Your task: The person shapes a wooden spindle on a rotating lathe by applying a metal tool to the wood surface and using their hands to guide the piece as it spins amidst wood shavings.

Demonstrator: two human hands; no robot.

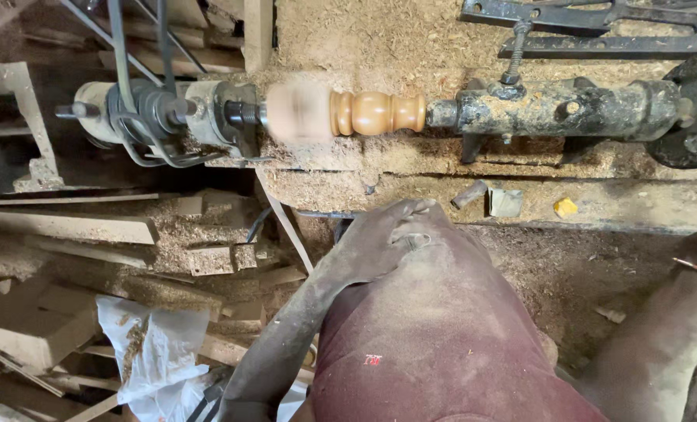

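Note:
A turned wooden spindle [376, 113] with rounded beads is mounted on a lathe. Its left part [298, 113] is blurred by spinning. The headstock [169, 113] holds it on the left and a rusty tailstock [559, 109] holds it on the right. My left hand [384, 234], coated in dust, rests on my knee in dark red shorts [434, 328], below the spindle and apart from it, holding nothing. My right forearm [669, 328], with a thin red band at the wrist, runs off the right edge. The right hand itself is out of frame.
Sawdust covers the lathe bed [411, 180]. A small metal piece [470, 194], a grey scrap [505, 202] and a yellow bit [566, 207] lie on the front rail. Wood offcuts [67, 227] and a white plastic bag [157, 352] lie at lower left.

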